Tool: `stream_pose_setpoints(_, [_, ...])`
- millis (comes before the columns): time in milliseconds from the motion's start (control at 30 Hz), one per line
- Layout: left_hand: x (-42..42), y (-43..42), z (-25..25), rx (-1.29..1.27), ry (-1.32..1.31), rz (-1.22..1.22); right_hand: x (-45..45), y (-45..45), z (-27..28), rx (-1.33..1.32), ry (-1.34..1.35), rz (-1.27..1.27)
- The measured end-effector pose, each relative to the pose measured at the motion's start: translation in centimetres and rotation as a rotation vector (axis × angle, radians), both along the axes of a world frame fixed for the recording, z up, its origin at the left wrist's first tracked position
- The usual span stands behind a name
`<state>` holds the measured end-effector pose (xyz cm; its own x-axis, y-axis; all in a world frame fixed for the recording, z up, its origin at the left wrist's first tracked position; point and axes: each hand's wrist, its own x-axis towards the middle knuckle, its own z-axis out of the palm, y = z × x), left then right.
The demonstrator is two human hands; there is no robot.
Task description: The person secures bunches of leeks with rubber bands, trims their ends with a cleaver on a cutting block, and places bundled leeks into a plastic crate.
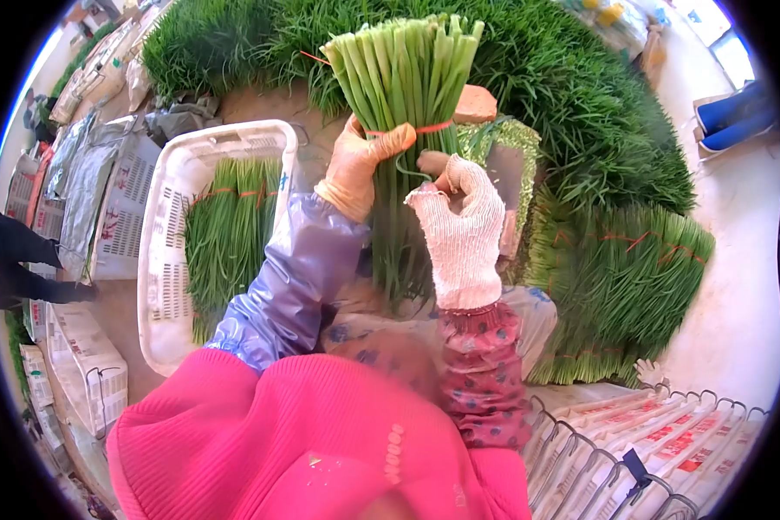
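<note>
A thick bunch of garlic chives, cut pale ends up, is upright in front of me with its leaves hanging down. A red band circles it. My left hand, in an orange rubber glove, is wrapped round the bunch at the band. Just to the right of the stems, my right hand wears a white knit glove with bare fingertips. Its thumb and fingers are pinched together on a thin green strand that curves out from the bunch.
A white plastic crate with banded bunches stands on the left. More tied bunches lie on the right, and loose greens are heaped behind. White crates with wire handles are at the lower right. Another person's dark-clothed leg shows far left.
</note>
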<state>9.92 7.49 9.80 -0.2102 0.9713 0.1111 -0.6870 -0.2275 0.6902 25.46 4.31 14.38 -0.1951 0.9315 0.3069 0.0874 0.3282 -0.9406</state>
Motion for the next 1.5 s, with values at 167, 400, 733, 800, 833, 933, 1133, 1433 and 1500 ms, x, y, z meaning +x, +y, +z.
stream_pose_setpoints(167, [0.9,-0.3,0.3,0.002,-0.039,-0.098,-0.1,0.4,0.0,-0.447,0.798,0.174])
stream_pose_setpoints(400, [1.3,0.1,-2.4,0.022,0.077,-0.216,1.1,5.5,2.9,-0.46,1.534,0.479])
stream_pose_setpoints(733, [1.6,-0.1,-2.5,-0.08,-0.031,-0.104,5.5,1.4,2.5,0.054,-0.473,-0.148])
stream_pose_setpoints(800, [2.0,-0.1,-2.3,-0.067,-0.039,-0.067,3.2,0.5,0.8,0.234,-0.577,-0.013])
stream_pose_setpoints(833, [1.9,-0.2,-2.7,-0.086,-0.005,-0.053,2.5,1.2,-0.4,0.416,-0.588,0.007])
stream_pose_setpoints(933, [1.6,-0.1,-3.2,-0.036,0.138,-0.045,2.1,2.9,-2.5,0.767,-0.642,-0.105])
stream_pose_setpoints(1133, [1.8,0.1,-3.6,-0.056,0.075,-0.043,1.2,2.6,-0.6,0.618,-0.65,-0.04])
stream_pose_setpoints(1433, [2.1,-0.6,-3.6,-0.119,0.052,-0.004,1.6,2.8,-2.8,0.769,-0.632,-0.011])
stream_pose_setpoints(1500, [1.8,-0.4,-4.0,-0.127,0.104,-0.017,1.1,2.8,-2.8,0.783,-0.625,-0.167])
